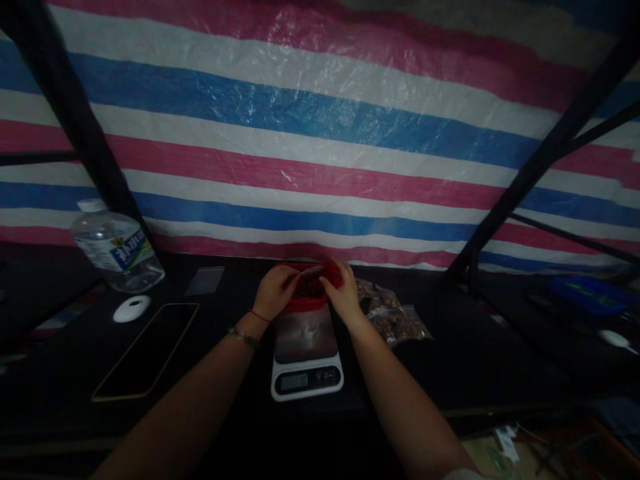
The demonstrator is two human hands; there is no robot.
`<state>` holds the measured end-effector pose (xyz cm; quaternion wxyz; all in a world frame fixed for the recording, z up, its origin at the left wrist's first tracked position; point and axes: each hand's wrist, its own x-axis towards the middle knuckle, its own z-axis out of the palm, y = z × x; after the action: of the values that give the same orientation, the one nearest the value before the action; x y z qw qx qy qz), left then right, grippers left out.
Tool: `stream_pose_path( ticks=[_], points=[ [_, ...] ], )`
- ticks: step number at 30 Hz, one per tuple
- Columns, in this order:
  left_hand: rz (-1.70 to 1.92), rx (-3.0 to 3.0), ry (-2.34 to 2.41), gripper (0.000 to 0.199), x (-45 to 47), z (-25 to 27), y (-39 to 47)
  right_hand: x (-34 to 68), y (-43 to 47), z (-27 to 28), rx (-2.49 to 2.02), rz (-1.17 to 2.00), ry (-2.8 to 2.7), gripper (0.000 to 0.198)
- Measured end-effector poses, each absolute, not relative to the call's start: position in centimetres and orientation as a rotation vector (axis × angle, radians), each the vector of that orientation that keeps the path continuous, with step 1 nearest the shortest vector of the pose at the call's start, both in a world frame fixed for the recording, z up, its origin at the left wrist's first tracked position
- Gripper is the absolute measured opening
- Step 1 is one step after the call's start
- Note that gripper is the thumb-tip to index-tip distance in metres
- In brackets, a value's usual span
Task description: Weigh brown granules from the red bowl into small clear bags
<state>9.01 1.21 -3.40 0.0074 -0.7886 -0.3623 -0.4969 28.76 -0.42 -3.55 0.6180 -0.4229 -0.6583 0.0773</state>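
Pinching a clear plastic bag (312, 270) over the red tub (306, 306) at the white scale's (307, 337) far end, the left hand (276, 290) is closed; the half-curled right hand's (344, 293) hold is unclear. Brown-filled bags (397, 319) right of the scale seem done (a flat bag (205, 281), left, unfilled).

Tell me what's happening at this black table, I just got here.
A person's left hand and right hand are at a red container with dark contents, with what looks like a clear bag between them; it's dim. A scale shows in front. Filled bags lie right; a flat bag, phone and bottle are left.
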Motion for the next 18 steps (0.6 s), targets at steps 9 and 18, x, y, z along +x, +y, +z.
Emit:
stream_pose_path(
  ticks=[9,18],
  points=[
    [-1.506,-2.513,-1.011,0.015,9.2,-3.3,0.9,28.3,-1.3,-2.8,-0.961,0.170,-1.634,0.016],
    [-1.697,-2.011,-1.664,0.027,5.7,-2.4,2.2,33.2,-0.1,-1.9,-1.643,-0.084,-1.630,0.030]
  ],
)
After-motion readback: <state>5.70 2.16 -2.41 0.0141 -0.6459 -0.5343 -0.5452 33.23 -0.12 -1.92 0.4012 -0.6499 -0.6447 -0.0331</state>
